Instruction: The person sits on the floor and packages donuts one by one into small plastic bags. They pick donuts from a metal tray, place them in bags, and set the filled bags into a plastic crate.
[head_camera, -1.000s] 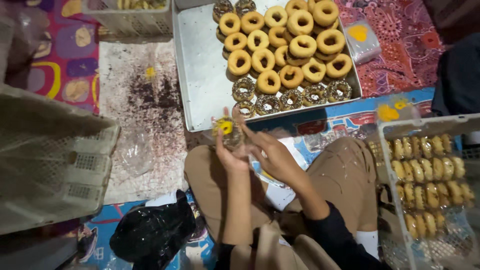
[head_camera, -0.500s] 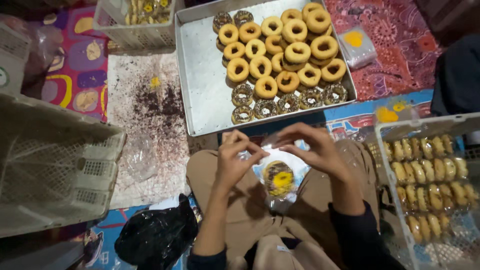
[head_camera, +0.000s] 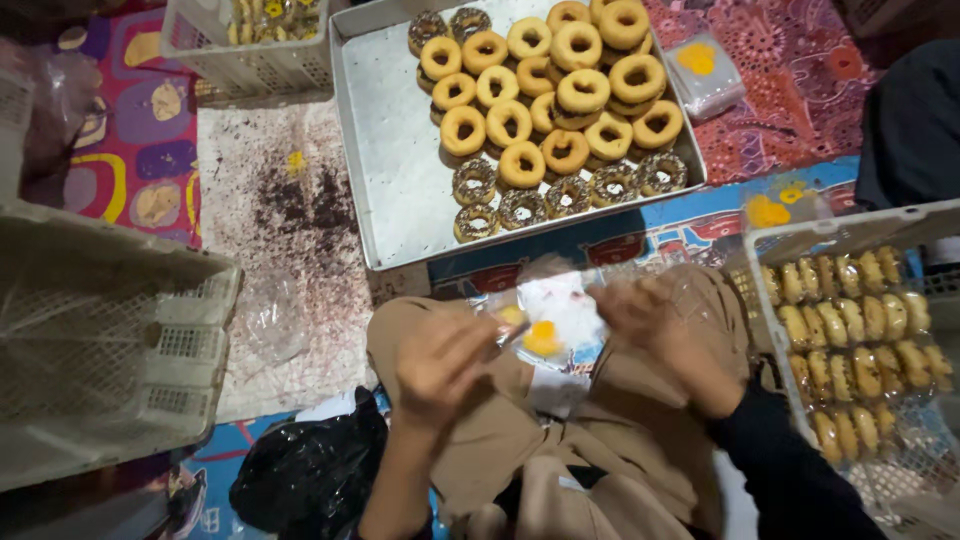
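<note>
Head view: clear plastic bag (head_camera: 555, 325), over the lap, is being held between both hands. Left hand (head_camera: 440, 365) and right hand (head_camera: 655, 325) are each pinching an edge. Motion blur is hiding the fingertips. Risk: a loose pinch may drop it. Doughnut tray (head_camera: 385, 170) is lying far.

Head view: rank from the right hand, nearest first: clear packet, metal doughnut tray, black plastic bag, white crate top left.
1. Clear packet, touching the right hand, over the lap.
2. Metal doughnut tray, ahead on the floor.
3. Black plastic bag, lower left.
4. White crate, far top left.
</note>
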